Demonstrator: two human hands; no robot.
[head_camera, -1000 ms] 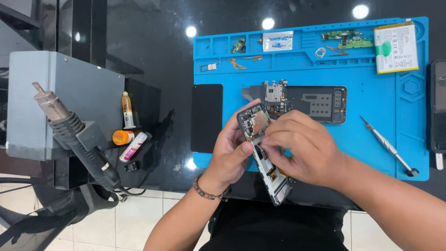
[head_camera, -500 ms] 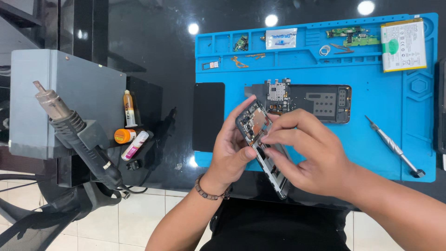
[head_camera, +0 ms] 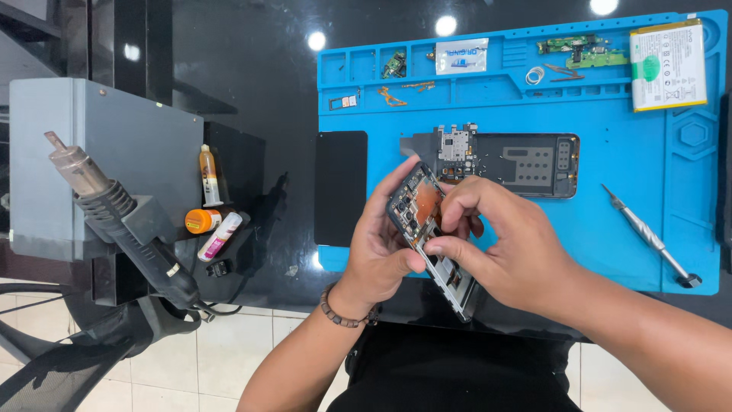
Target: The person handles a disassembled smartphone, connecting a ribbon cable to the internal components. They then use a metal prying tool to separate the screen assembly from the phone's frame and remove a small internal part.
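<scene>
Grey box (head_camera: 91, 160): one, far left; its left edge and lower part are covered by the tool in front.
Hot-air tool (head_camera: 126, 225): one, resting diagonally, nozzle up-left; its cable end drops out of sight below the desk edge.
Small containers: three beside the tool. One amber syringe tube (head_camera: 207, 175) upright, one orange-capped jar (head_camera: 200, 220), one white tube (head_camera: 219, 236) lying tilted. Labels too small to make out.
Black panel (head_camera: 340, 188): one flat rectangle on the left edge of the blue mat (head_camera: 610, 229); the surface shows no detail.
Left hand (head_camera: 379, 248): closed around the opened phone frame (head_camera: 428, 229) from its left side, thumb pressed on the edge; the palm is hidden behind the frame. One bead bracelet at the wrist.
Opened phone frame: one, held tilted above the near edge of the mat, between both hands; the middle is covered by fingers, the lower end pokes out below them.
Right hand (head_camera: 511, 255): fingertips pinched onto the frame's upper part; what they grip there is hidden.
Phone back shell (head_camera: 507, 160): one, lying flat on the mat just behind the hands; near edge partly covered by them.
Mat tray parts: several small boards and flex pieces, too small to count reliably.
Screwdriver (head_camera: 648, 236): one, lying diagonally on the mat's right side.
Battery (head_camera: 669, 55): one, top right corner.
Mat, right edge: cut off by the picture border.
</scene>
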